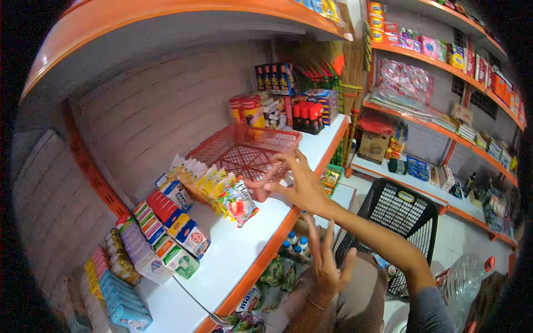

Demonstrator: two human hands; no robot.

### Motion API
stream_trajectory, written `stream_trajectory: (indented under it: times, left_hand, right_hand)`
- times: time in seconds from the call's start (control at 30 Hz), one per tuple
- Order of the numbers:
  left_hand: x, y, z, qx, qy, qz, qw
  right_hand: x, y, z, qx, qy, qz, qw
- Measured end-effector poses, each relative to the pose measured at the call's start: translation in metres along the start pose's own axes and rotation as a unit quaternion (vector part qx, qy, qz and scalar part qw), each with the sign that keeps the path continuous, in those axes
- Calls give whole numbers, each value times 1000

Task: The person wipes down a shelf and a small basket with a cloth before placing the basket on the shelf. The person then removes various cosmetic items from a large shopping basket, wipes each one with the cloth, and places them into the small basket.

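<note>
A red plastic basket [244,152] with a lattice bottom sits on the white shelf, tilted towards me. My right hand [302,186] is at its near right end, fingers curled over the rim and thumb by the front corner. My left hand [328,266], a thin band at its wrist, hangs in front of the shelf edge with fingers spread and nothing in it. Just left of the basket stands a row of yellow sachets [202,177], with a sachet showing strawberries [240,205] at the front.
Small boxes [175,233] stand in rows at the shelf's left. Behind the basket are red-capped bottles [308,115] and cartons [247,110]. An orange shelf edge [261,252] runs below my hands. A black crate [400,213] and a large clear bottle [463,283] are at my right.
</note>
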State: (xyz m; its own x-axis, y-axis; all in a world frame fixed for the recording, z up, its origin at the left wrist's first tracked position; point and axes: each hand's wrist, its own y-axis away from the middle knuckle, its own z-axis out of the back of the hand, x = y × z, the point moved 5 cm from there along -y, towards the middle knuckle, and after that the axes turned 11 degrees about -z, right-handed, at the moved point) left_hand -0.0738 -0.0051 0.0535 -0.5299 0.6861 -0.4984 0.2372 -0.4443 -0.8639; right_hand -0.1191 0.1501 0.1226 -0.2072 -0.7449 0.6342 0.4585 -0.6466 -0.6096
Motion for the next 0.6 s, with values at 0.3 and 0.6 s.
stream_trajectory:
  times: [0.3,0.6]
  left_hand:
    - [24,30,-17,-29,281,137,950]
    - [43,45,-29,57,588,338,733]
  right_hand:
    - [1,66,82,-72,-36,5,997]
    - [-145,176,118,82,190,11,978]
